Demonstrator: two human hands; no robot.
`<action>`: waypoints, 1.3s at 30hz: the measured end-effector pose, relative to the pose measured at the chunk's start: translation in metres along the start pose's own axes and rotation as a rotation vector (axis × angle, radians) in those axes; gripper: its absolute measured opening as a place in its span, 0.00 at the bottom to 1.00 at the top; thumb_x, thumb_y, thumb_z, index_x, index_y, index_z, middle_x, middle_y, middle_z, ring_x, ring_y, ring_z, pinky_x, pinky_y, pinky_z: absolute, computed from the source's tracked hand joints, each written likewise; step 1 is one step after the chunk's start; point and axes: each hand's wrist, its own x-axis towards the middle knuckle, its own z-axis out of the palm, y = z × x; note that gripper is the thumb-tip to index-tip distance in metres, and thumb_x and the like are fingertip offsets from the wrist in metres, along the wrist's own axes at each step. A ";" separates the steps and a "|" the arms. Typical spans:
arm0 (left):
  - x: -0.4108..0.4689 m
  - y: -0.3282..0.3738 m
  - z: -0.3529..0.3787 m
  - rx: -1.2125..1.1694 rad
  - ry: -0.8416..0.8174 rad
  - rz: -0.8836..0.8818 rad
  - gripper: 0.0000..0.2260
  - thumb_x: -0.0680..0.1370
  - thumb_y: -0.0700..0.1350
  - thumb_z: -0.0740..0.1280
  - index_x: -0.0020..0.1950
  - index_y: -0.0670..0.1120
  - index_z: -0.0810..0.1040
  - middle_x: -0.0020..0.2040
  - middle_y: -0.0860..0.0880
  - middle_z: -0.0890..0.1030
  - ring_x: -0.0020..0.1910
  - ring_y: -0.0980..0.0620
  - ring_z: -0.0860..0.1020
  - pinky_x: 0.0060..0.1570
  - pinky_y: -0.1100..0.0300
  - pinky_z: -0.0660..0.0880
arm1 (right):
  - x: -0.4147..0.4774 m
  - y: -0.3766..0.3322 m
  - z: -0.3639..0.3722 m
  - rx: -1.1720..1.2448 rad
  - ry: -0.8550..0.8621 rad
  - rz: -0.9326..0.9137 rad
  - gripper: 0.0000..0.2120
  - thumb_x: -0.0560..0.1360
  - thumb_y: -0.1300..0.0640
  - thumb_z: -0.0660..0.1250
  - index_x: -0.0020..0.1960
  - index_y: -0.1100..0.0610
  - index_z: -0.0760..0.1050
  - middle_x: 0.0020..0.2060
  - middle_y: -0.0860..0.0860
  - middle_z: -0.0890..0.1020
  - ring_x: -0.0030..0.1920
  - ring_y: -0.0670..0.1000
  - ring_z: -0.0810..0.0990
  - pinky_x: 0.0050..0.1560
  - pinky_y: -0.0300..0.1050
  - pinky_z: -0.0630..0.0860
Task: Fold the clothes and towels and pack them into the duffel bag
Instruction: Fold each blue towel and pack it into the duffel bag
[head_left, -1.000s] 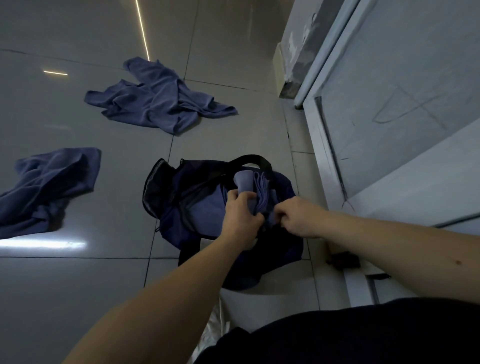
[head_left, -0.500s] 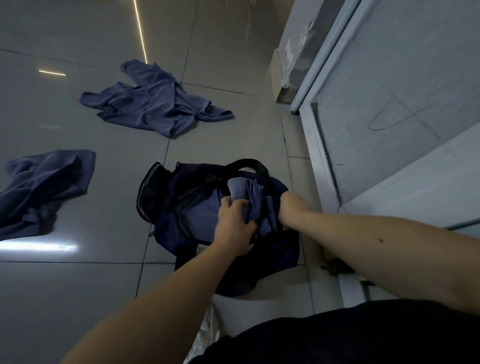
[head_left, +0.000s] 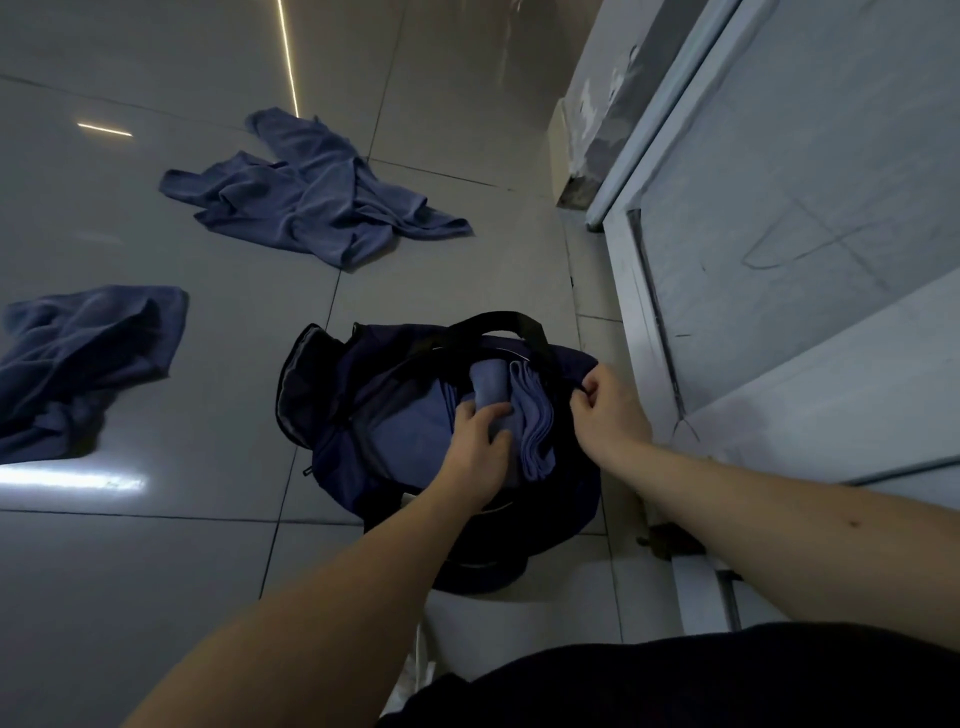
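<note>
A dark navy duffel bag (head_left: 363, 415) lies open on the tiled floor, its black handle arched at the far side. Folded blue towels (head_left: 530, 415) sit inside its opening. My left hand (head_left: 480, 441) grips the folded blue cloth inside the bag. My right hand (head_left: 610, 410) pinches the bag's right edge and holds it apart from the towels. A crumpled blue garment (head_left: 311, 202) lies on the floor beyond the bag. Another rumpled blue towel (head_left: 78, 364) lies at the far left.
A white door frame and panel (head_left: 779, 260) run along the right, close to the bag. Glossy grey floor tiles (head_left: 156, 597) spread to the left and front. A dark small object (head_left: 670, 540) sits by the frame's foot.
My left hand has pushed the folded towels lower into the bag. My right hand has moved off the cloth to the bag's right edge and pulled it outward.
</note>
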 end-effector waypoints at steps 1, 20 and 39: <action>0.001 -0.001 -0.002 0.024 0.002 0.008 0.18 0.81 0.41 0.63 0.72 0.46 0.71 0.74 0.47 0.60 0.72 0.46 0.65 0.65 0.64 0.62 | -0.002 -0.001 0.003 0.011 0.000 0.017 0.04 0.81 0.53 0.61 0.49 0.52 0.67 0.38 0.49 0.75 0.39 0.52 0.76 0.36 0.47 0.72; 0.024 0.021 0.000 0.992 -0.334 0.392 0.26 0.79 0.60 0.65 0.76 0.60 0.65 0.80 0.51 0.53 0.78 0.43 0.50 0.62 0.42 0.72 | -0.020 0.016 -0.004 0.081 -0.102 0.116 0.04 0.77 0.55 0.67 0.45 0.54 0.74 0.39 0.50 0.78 0.39 0.50 0.77 0.36 0.43 0.71; 0.044 0.006 -0.004 0.918 -0.231 0.457 0.24 0.78 0.51 0.66 0.74 0.52 0.69 0.80 0.50 0.58 0.77 0.46 0.52 0.69 0.47 0.65 | -0.001 0.007 0.007 -0.077 -0.162 0.053 0.14 0.77 0.46 0.69 0.51 0.52 0.67 0.44 0.48 0.72 0.42 0.49 0.72 0.33 0.40 0.60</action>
